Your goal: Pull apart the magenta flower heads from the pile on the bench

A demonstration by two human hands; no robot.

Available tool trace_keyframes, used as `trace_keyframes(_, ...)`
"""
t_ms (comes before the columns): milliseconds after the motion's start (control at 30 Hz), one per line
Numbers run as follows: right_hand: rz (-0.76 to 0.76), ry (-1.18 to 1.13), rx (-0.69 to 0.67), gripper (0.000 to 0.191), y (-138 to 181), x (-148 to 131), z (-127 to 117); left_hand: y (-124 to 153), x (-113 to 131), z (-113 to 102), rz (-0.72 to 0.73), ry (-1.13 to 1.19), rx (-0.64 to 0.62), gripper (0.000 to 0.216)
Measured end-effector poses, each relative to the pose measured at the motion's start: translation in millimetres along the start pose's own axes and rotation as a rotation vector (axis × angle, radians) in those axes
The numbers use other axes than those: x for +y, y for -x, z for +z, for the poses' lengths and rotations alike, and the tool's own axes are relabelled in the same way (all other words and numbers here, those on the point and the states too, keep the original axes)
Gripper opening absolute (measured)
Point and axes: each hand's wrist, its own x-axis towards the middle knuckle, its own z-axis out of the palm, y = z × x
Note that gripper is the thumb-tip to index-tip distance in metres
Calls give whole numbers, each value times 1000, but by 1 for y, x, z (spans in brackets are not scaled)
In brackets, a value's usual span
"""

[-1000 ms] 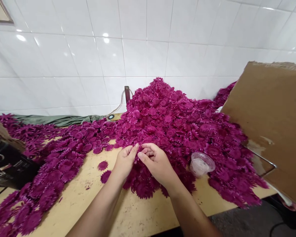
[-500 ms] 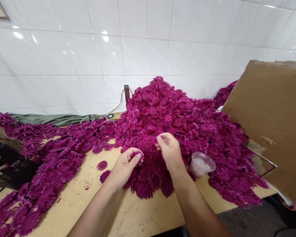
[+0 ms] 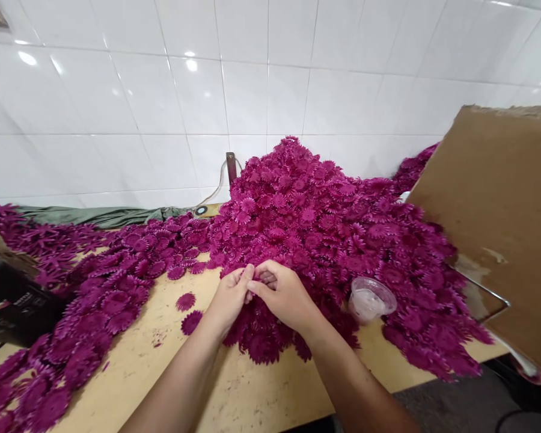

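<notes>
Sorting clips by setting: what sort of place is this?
Likely an indoor craft workspace, perhaps a small workshop: magenta flower-shaped pieces heaped in quantity on a stained table, with a white tiled wall behind.

Space opens above the flowers (image 3: 297, 204); cardboard (image 3: 500, 210) blocks right.

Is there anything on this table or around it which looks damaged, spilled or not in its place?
Yes. The large brown cardboard panel at right looks damaged: its top edge is ragged, and its surface appears peeled lower down. Two round, jagged-edged magenta flower pieces lie apart from the rest, near small dark scraps.
</notes>
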Motion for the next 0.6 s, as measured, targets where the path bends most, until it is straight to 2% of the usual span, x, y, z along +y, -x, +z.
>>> trace_keyframes(67,10,-82,42,3,-4,5,-1,4,2,-1,21,-32,-38,48)
trace_keyframes(233,-19,-152,392,9,-22,19,-20,11,8,-9,139,-55,-53,35)
trace_keyframes(300,-15,-164,455,11,-24,20,-26,12,9,-11,125,-50,-61,32)
trace_keyframes(433,-84,-47,357,8,-15,11,-20,12,11,-8,6,3,-72,30)
trace_keyframes(600,-316,392,134,16,7,-4,-6,11,9,-3,-26,157,-37,31)
